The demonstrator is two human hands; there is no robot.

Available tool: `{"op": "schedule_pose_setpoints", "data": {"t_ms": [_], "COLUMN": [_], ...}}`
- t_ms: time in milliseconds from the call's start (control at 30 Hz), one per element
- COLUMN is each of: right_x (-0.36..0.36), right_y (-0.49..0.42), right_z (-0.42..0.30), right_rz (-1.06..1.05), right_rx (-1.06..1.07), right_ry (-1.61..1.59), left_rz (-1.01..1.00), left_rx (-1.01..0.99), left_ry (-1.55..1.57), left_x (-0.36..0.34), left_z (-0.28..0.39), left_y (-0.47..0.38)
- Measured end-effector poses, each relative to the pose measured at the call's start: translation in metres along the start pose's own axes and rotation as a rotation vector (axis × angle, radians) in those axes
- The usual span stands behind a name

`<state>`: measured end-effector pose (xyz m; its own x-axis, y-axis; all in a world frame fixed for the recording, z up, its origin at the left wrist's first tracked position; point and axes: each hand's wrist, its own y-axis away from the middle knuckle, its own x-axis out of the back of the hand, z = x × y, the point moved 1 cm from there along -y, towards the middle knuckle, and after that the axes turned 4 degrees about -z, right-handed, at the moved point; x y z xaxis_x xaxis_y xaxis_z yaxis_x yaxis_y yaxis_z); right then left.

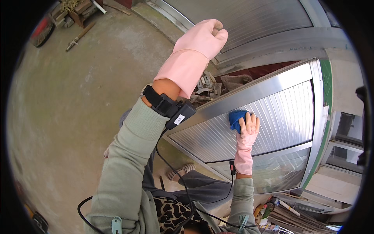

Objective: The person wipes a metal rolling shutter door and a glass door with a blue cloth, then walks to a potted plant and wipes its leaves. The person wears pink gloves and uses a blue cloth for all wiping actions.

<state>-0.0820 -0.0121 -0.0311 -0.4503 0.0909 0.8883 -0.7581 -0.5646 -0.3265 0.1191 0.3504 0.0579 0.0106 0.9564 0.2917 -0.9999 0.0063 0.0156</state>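
My right hand (247, 128), in a pink rubber glove, presses a blue cloth (237, 119) flat against the ribbed metal panel (280, 117) of a door. A silvery metal frame (295, 71) surrounds the panel, with a glass pane (280, 168) beside it. My left hand (204, 39), gloved in the same pink, is raised away from this door. Its fingers curl inward and nothing shows in them. Behind it in the picture is a second ribbed metal door (257, 17). A black strap with a small box (180, 115) circles my left wrist.
Black cables (172, 168) run from both wrists across my lap. Bricks and rags (210, 84) lie behind the door's edge. A wooden stick (80, 36) rests on the concrete floor (67, 117). Planks and odds and ends (280, 216) are piled at the lower right.
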Motion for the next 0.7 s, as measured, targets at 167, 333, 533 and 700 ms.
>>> {"op": "schedule_pose_setpoints", "data": {"t_ms": [167, 333, 533, 700], "right_x": [0.061, 0.068, -0.013, 0.011], "right_y": [-0.029, -0.07, -0.028, 0.019], "right_z": [0.13, 0.142, 0.007, 0.057], "right_rz": [0.561, 0.605, 0.101, 0.316], "right_rx": [-0.864, -0.798, -0.443, -0.417], "right_ry": [0.196, 0.05, 0.032, 0.157], "left_rz": [-0.187, -0.092, -0.055, -0.111], "left_rx": [0.101, 0.003, 0.003, 0.031], "left_ry": [0.057, -0.008, -0.001, -0.009], "left_x": [-0.003, -0.009, -0.011, -0.008], "left_z": [0.006, 0.009, 0.008, 0.016], "left_y": [0.006, 0.002, 0.002, 0.009]}}
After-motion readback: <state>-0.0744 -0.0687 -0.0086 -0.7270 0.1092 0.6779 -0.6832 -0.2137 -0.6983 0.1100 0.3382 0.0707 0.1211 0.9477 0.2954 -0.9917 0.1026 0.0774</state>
